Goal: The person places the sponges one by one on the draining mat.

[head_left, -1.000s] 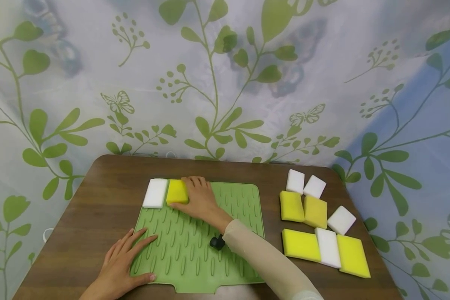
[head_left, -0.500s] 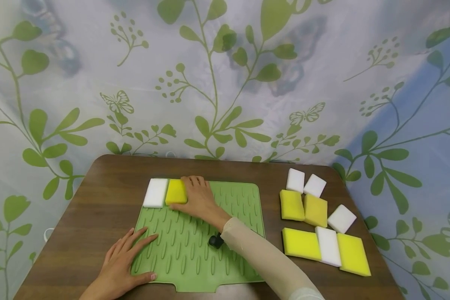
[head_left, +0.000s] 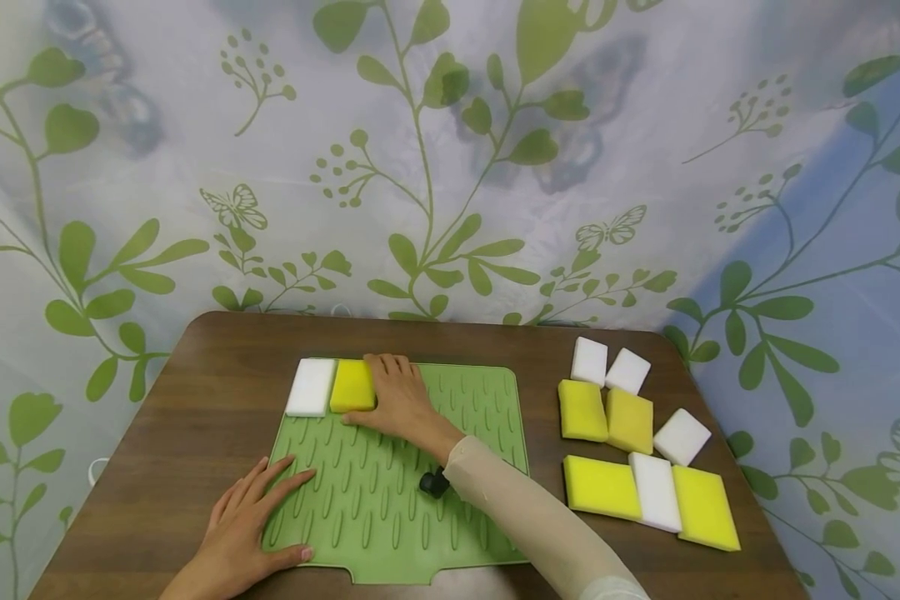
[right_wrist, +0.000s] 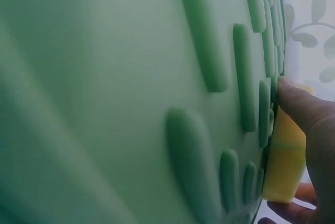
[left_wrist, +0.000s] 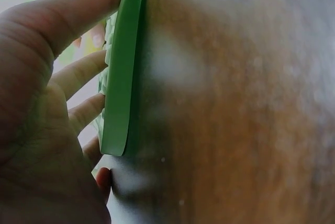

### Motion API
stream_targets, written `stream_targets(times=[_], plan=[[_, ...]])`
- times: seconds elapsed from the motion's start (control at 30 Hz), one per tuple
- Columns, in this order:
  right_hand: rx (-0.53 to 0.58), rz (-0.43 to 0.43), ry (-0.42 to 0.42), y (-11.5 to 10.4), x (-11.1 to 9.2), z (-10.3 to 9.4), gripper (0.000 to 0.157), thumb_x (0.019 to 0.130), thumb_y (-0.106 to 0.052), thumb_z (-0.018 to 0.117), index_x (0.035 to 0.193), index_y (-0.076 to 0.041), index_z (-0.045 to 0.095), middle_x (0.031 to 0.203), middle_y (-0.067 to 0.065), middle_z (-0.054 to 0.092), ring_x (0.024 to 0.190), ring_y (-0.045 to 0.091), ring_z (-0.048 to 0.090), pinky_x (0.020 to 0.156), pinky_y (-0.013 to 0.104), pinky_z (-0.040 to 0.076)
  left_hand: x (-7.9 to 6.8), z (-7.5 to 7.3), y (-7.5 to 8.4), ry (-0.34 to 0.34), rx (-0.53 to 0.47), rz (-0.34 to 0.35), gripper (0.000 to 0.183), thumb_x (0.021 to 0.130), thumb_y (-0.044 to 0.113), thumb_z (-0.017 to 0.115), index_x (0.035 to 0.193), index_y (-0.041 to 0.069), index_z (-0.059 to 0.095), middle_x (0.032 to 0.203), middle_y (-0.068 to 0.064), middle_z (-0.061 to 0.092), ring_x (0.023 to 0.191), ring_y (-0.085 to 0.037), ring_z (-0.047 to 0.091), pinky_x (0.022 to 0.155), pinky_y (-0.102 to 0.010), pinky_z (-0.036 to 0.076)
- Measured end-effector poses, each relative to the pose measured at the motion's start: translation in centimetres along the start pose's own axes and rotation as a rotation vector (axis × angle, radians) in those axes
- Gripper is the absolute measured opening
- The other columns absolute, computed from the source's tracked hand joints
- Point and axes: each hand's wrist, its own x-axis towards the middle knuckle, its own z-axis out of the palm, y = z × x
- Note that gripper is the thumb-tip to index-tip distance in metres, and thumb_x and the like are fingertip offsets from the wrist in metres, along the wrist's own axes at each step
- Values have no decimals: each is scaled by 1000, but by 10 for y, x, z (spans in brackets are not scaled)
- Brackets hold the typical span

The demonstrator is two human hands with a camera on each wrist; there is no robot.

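Observation:
My right hand (head_left: 401, 404) grips a yellow sponge (head_left: 351, 387) at the far left part of the green ridged mat (head_left: 390, 575). In the right wrist view the thumb lies on one side of that sponge (right_wrist: 285, 156) and fingers on the other; part of it is hidden by the hand. Just left of it, a white sponge (head_left: 311, 387) lies at the mat's far left corner. My left hand (head_left: 236, 521) rests with fingers spread over the mat's near left edge. In the left wrist view, its thumb and fingers touch the raised rim (left_wrist: 120, 77).
To the right of the mat, on the brown wooden table (head_left: 157, 450), lie several loose yellow sponges (head_left: 603, 487) and white sponges (head_left: 656, 492). A leaf-patterned curtain (head_left: 450, 167) hangs behind the table. A small black device (head_left: 433, 483) sits under the right wrist.
The yellow sponge has shifted very slightly left in my right hand, toward the white one. My left hand stays where it was.

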Motion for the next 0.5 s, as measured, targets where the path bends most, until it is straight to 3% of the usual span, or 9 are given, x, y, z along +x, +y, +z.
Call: stream_targets(times=[0.5], plan=[[-17, 12, -12, 16, -12, -12, 114, 84, -82, 73, 170, -20, 31, 165, 5, 47, 154, 31, 43, 125, 52, 42, 0, 0, 0, -4, 1, -4, 94, 76, 65, 91, 158, 42, 51, 172, -7, 38, 157, -51, 29, 107, -76, 25]])
